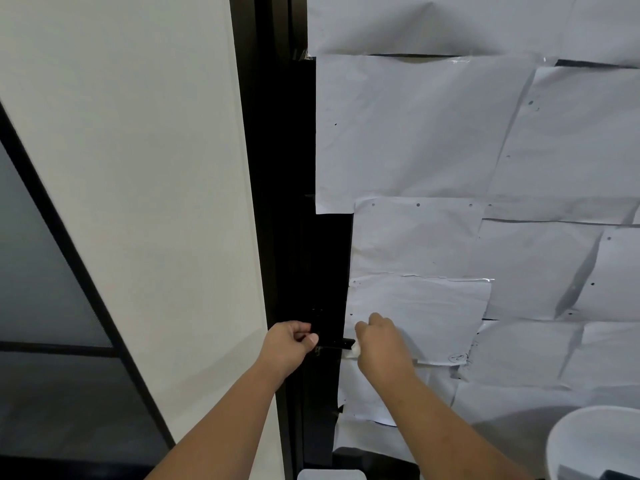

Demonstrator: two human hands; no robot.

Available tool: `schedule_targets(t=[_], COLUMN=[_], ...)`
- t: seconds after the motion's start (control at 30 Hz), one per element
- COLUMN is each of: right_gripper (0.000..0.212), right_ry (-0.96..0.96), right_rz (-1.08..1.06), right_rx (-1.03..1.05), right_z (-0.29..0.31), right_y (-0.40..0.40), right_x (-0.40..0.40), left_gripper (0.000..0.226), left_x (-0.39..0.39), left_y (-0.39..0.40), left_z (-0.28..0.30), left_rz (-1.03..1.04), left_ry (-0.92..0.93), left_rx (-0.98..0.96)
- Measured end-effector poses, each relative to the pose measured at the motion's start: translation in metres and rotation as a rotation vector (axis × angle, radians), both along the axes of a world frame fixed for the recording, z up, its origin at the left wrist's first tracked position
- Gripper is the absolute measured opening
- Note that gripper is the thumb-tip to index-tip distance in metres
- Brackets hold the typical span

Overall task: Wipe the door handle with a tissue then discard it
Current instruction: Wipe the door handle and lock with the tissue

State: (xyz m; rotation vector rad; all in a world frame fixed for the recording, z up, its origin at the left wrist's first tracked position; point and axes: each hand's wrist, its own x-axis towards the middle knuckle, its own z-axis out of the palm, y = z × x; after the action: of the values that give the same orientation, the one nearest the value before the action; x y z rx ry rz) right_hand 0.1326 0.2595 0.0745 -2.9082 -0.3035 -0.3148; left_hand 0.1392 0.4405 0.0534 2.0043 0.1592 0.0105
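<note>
A black lever door handle point(337, 344) juts out from the dark door stile low in the head view. My right hand point(381, 344) is closed around a white tissue point(354, 350), pressing it against the handle's right end. My left hand point(289, 344) sits at the handle's left end by the lock plate, fingers curled with the thumb out; what it grips is hidden in the dark.
White paper sheets point(433, 133) are taped all over the door point(280, 202) to the right. A white wall panel point(138, 168) stands on the left. A white round bin point(595, 445) sits at the lower right, and a small white object point(330, 474) lies at the bottom edge.
</note>
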Motion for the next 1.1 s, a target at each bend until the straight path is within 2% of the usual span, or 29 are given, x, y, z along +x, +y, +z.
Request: schedule_targets(t=[0.1,0.17,0.27,0.4,0.47,0.53,0.63,0.8,0.87,1.1], right_gripper=[0.02,0.01,0.019,0.024,0.03,0.027,0.023,0.017,0.022,0.024], right_ry=[0.023,0.034,0.048,-0.015,-0.017,-0.024,-0.071,-0.14,-0.149,-0.13], right_rz=[0.041,0.025,-0.005,0.023,0.05,0.082,0.108,0.075,0.028,-0.074], right_rx=[0.072,0.121,0.213,0.183,0.208,0.206,0.172,0.163,0.16,0.185], right_z=[-0.002,-0.003,-0.005,-0.012,-0.014,-0.016,-0.019,-0.028,-0.031,-0.038], right_y=[0.014,0.014,0.005,-0.009,-0.012,-0.007,0.004,-0.008,-0.017,-0.027], right_x=[0.004,0.009,0.012,0.011,0.012,0.012,0.011,0.012,0.013,0.006], left_gripper=[0.04,0.036,0.019,0.019,0.018,0.018,0.035,0.015,0.009,0.004], left_x=[-0.002,-0.002,-0.002,-0.003,-0.006,-0.01,-0.012,-0.009,-0.007,-0.012], left_y=[-0.002,-0.003,-0.006,-0.01,-0.014,-0.018,-0.025,-0.025,-0.024,-0.022], left_z=[0.0,0.0,-0.002,-0.009,-0.01,-0.009,-0.008,-0.005,-0.004,-0.005], left_rz=[0.003,-0.004,-0.043,-0.087,-0.058,-0.01,0.055,0.116,0.113,0.102], left_ry=[-0.054,-0.132,-0.273,-0.388,-0.402,-0.387,-0.347,-0.285,-0.269,-0.291], left_rx=[0.06,0.112,0.265,0.459,0.465,0.479,0.58,0.572,0.536,0.448])
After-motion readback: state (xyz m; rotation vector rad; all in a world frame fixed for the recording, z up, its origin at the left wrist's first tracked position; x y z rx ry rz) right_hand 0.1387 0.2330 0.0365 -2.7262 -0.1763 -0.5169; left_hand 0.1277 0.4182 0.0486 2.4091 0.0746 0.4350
